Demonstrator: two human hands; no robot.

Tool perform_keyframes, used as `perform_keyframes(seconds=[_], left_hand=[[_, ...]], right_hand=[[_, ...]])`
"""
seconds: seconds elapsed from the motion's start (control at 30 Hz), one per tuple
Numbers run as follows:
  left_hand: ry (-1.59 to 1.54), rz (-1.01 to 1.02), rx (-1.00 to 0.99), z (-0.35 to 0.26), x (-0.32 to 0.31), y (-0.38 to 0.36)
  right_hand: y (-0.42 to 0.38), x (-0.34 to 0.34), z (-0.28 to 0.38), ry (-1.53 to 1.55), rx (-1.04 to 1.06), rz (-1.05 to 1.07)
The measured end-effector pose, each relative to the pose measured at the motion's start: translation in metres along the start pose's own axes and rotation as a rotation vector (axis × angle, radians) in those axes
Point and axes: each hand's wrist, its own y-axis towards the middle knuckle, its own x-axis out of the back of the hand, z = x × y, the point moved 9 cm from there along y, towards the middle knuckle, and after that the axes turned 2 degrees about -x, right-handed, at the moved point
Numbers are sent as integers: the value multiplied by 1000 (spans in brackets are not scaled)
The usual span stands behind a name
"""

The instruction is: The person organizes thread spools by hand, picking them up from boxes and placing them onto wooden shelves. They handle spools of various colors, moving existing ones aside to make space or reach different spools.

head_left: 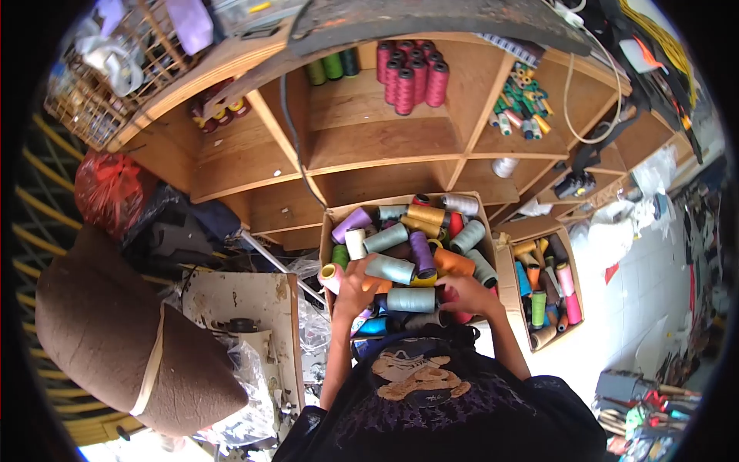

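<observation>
A cardboard box in front of me is heaped with thread cones in many colours. My left hand is at the box's left side, its fingers and thumb closed about the left end of a light blue thread cone. On the right, my right hand reaches in with fingers apart, beside the end of a second light blue cone and over a crimson cone. Around them lie a purple cone, an orange cone and a white cone.
Wooden shelving stands behind the box, with crimson cones in one compartment and small spools in another. A smaller box of thread is to the right. A brown cushion-like form and a worn board are left.
</observation>
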Motion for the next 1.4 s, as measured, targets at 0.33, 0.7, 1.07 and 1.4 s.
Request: perform_keyframes(seconds=[0.33,0.7,1.07,1.4], left_hand=[[22,143,124,0,37,40],[33,-264,-224,-98,127,164],[341,-720,-366,-55,172,382],[759,-594,-51,56,198,436]], right_hand=[[-45,60,-76,-258,-451,-430],[-42,17,-84,-227,-434,-495],[-42,22,-77,-175,-440,-520],[-43,26,-80,-77,-494,-524]])
